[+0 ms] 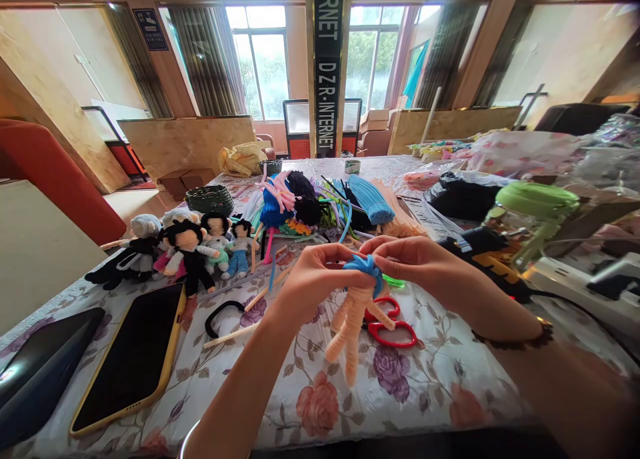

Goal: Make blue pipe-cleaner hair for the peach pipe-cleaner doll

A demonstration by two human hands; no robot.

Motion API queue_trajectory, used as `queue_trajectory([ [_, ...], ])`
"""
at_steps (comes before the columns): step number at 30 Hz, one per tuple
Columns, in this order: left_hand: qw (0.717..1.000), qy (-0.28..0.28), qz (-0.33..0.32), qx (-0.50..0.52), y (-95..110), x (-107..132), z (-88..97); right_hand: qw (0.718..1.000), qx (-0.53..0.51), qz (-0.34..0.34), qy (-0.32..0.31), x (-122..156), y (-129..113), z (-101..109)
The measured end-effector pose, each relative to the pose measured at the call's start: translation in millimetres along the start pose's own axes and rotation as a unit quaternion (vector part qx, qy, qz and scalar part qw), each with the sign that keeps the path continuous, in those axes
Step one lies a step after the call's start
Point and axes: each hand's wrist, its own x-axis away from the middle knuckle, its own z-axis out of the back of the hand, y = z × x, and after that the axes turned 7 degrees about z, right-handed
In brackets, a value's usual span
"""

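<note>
Far left: phone (127, 359), then small dolls (189, 246) bunched together. Left hand (320, 266): thumb and fingers pinched narrow on blue strands (365, 264) topping a peach doll (356, 306), mid-table, legs downward; can't tell if feet touch cloth. Probably light, fuzzy, bendable, not slippery; trunk looks the surest hold, thin limbs likely to bend. Right hand (407, 256): fingertips closed on the same strands. Red scissors (400, 344) beside doll. Flowered tablecloth (225, 399) below. Behind: curtained window (263, 66), lettered pillar (327, 66).

bright windows (270, 66) behind; edges stretched, corners dark
</note>
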Motion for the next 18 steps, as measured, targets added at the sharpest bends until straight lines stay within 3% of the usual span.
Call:
queue_trajectory([
  [7,1.0,0.0,0.006,0.014,-1.1,-0.8,0.5,1.0,0.023,-0.002,0.004,-1.8,1.7,-1.2],
  [12,1.0,0.007,0.011,0.028,-2.0,-3.5,4.3,0.997,0.032,0.003,0.067,-3.8,6.7,-2.8],
  [15,0.999,0.031,0.016,0.03,-2.5,-4.1,5.5,0.985,0.09,0.066,0.135,-3.9,6.7,-6.1],
  [18,0.997,0.061,0.009,0.04,-2.4,-4.2,5.1,0.951,0.181,0.157,0.194,-2.0,4.5,-12.9],
])
